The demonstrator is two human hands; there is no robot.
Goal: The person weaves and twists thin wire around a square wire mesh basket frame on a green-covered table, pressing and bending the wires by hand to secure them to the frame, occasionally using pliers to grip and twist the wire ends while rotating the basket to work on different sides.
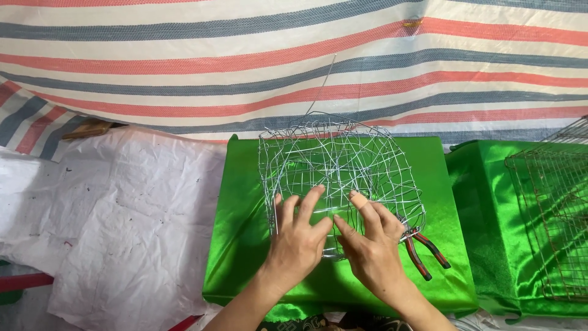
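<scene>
A silver wire cage, woven of thin bent wires, stands on a table draped in shiny green cloth. My left hand rests on the cage's near face with fingers spread across the wires. My right hand presses on the same face beside it, and its index finger wears a tan bandage. One loose wire sticks up from the cage's top toward the striped backdrop. A pair of pliers with red and black handles lies on the cloth just right of my right hand.
A rusty wire grid lies on a second green-draped surface at the right. Crumpled white paper covers the area at the left. A red, white and blue striped tarp hangs behind.
</scene>
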